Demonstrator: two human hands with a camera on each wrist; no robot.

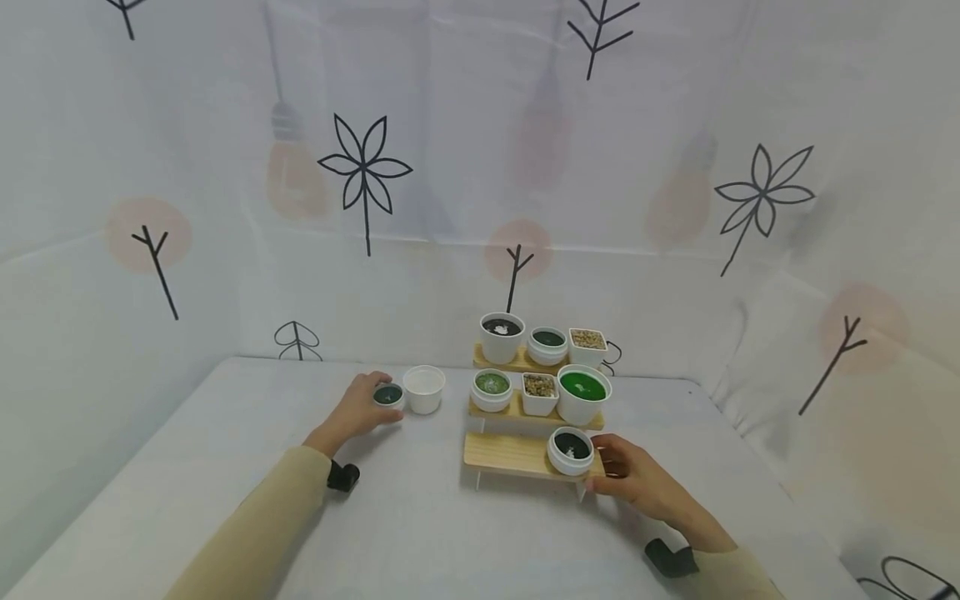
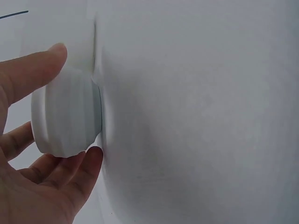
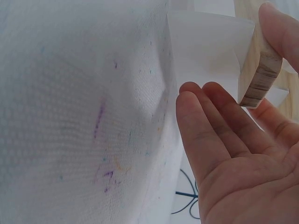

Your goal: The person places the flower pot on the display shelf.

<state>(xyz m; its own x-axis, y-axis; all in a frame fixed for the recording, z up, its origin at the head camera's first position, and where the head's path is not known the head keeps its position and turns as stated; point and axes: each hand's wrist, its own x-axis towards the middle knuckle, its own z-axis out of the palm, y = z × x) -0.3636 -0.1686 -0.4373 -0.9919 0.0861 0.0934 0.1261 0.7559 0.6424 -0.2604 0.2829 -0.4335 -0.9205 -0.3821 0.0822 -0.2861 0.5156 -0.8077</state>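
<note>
My left hand (image 1: 363, 406) grips a small round white pot (image 1: 388, 397) with dark green contents, thumb on one side and fingers on the other. In the left wrist view the pot's ribbed side (image 2: 70, 112) shows, its base right at the white tabletop. Beside it stands a plain white cup (image 1: 423, 390). My right hand (image 1: 637, 479) pinches the right end of the lowest shelf (image 1: 502, 454) of a wooden display stand. Its thumb lies on the board's end (image 3: 264, 77) in the right wrist view. A white pot with black contents (image 1: 570, 451) sits on that shelf, close to the hand.
The middle shelf holds a round pot with pale green contents (image 1: 491, 391), a square pot of grains (image 1: 539, 393) and a bright green cup (image 1: 582, 393). On the top shelf are a dark-filled cup (image 1: 502, 337), a round pot (image 1: 547, 346) and another square pot (image 1: 588, 347). A patterned cloth hangs behind.
</note>
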